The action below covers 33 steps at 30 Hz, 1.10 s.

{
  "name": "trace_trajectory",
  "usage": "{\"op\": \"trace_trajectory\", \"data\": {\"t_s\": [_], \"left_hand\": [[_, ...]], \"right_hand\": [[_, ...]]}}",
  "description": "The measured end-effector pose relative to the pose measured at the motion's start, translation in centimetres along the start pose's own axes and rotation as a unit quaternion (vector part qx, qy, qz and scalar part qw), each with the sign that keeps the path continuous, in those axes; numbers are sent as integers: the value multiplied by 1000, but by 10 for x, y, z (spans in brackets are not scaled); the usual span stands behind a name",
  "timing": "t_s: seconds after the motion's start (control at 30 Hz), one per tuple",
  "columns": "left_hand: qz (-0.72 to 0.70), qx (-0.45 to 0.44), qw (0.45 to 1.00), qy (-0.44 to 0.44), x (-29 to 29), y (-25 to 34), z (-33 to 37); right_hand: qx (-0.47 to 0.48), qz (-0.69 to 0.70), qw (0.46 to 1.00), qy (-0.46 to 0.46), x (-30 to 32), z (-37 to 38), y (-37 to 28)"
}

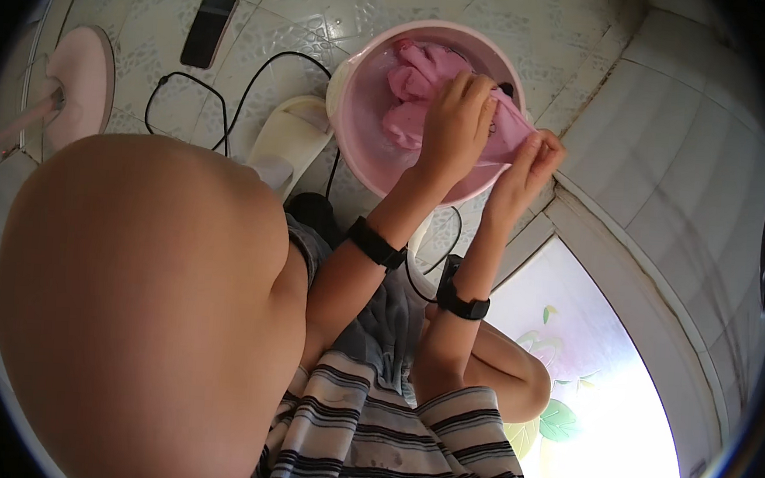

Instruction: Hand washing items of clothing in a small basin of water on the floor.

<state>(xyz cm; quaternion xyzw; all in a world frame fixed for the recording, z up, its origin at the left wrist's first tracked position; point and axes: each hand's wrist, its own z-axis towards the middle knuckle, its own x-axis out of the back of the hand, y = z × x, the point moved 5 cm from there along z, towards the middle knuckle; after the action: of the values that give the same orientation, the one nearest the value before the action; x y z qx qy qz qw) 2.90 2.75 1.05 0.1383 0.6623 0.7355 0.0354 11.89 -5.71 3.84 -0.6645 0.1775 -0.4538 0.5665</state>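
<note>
A pink wet-looking cloth [423, 75] lies bunched in a round pink basin [344, 118] on the floor. One part of the cloth is pulled up and stretched between my hands over the right side of the basin. My left hand [458, 125] is closed on the cloth, its fingers curled over it and partly hidden. Farther right, my right hand [524, 171] pinches the edge of the same cloth near the basin's rim. A small dark thing [505, 89] shows behind the stretched cloth; its kind is unclear.
A dark phone [209, 31] lies on the tiled floor at the far left. A black cable [228, 107] loops from there toward the basin, beside a pale slipper [288, 141]. A pink flat-headed thing [81, 85] stands at left. A tiled wall [679, 108] and flower-patterned door panel [585, 365] border the right.
</note>
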Motion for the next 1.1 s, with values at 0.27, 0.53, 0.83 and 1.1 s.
{"op": "trace_trajectory", "data": {"t_s": [0.27,0.53,0.83,1.1], "left_hand": [[-36,312,949,10,7,-117,-28],[-608,468,630,122,-42,-122,-51],[-807,185,531,-180,-20,-156,-72],[-576,505,638,-73,-19,-115,-74]], "right_hand": [[-9,-116,965,-236,-40,-14,67],[-175,-63,976,-116,-12,-1,93],[76,-259,922,-278,-117,-34,39],[173,-387,890,-167,-88,-40,58]]}}
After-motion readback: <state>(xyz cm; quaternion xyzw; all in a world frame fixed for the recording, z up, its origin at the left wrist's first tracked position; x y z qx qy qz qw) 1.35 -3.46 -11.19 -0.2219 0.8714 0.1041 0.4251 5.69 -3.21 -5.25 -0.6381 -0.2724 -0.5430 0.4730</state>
